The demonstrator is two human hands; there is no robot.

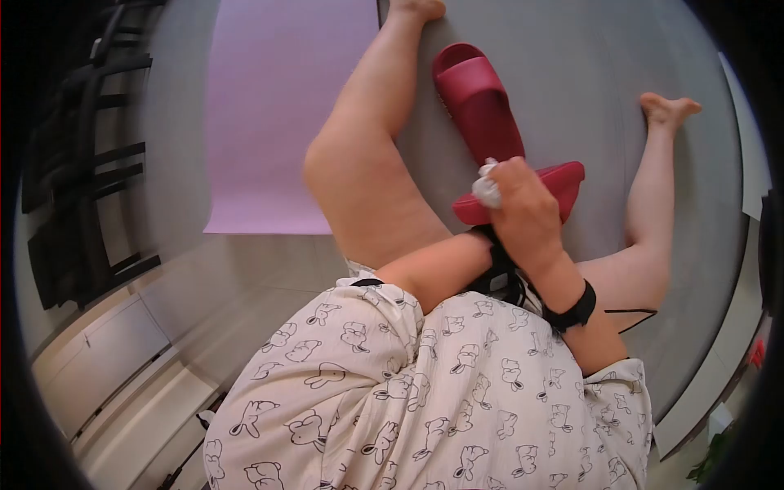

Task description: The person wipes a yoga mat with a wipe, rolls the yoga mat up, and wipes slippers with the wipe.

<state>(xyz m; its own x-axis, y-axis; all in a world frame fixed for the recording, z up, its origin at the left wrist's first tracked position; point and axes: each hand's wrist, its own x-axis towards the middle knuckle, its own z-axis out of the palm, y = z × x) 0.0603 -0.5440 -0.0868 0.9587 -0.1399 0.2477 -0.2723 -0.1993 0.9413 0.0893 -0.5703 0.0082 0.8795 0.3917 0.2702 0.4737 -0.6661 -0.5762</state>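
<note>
My right hand (527, 208) is closed around a crumpled white tissue (487, 188), over a red slipper (563, 184) that lies crosswise. My left forearm (441, 265) reaches in from the left to the same slipper. Its hand is hidden behind my right hand and wrist, so its fingers and grip do not show. Just beyond is a second red slipper (482, 102), sole down on the grey floor, its near end close to the first slipper. Both my wrists wear black bands.
My bare legs are spread on either side of the slippers. At the left lies a pink mat (282, 122). Black racks or chair frames (90, 180) and a pale cabinet (122, 343) stand further left. A white edge strip (710, 376) and green leaves (714, 457) are at the right.
</note>
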